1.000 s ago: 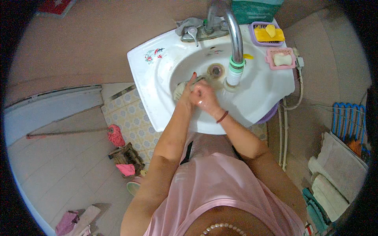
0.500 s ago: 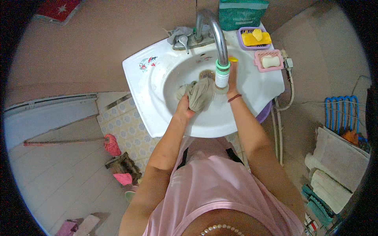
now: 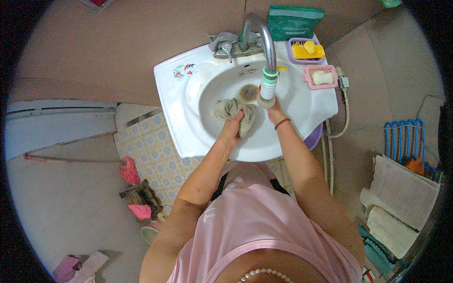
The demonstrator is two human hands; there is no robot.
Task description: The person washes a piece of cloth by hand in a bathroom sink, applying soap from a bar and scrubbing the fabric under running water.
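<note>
A wet grey-green cloth [image 3: 227,108] lies bunched in the bowl of the white sink [image 3: 184,137]. My left hand [image 3: 234,125] grips its near right part, thumb on top. Close by on the right, my right hand [image 3: 276,113] is under the spout end, which hides most of its fingers; whether it holds anything cannot be made out. Above it hangs the curved metal faucet [image 3: 270,52] with a white ribbed nozzle [image 3: 268,88] and green collar. Left of the nozzle is the drain [image 3: 248,92].
A lever handle [image 3: 227,51] and a grey rag [image 3: 223,38] sit at the faucet base. On the right rim are a purple dish [image 3: 293,55] with yellow soap [image 3: 306,51], a pink dish [image 3: 330,84] with white soap [image 3: 322,78], and a green pouch [image 3: 295,22] behind.
My right hand has drawn back toward me, lower behind the nozzle. My left hand and the cloth have shifted slightly right, and the cloth is less lifted. The whole view has shifted a little.
</note>
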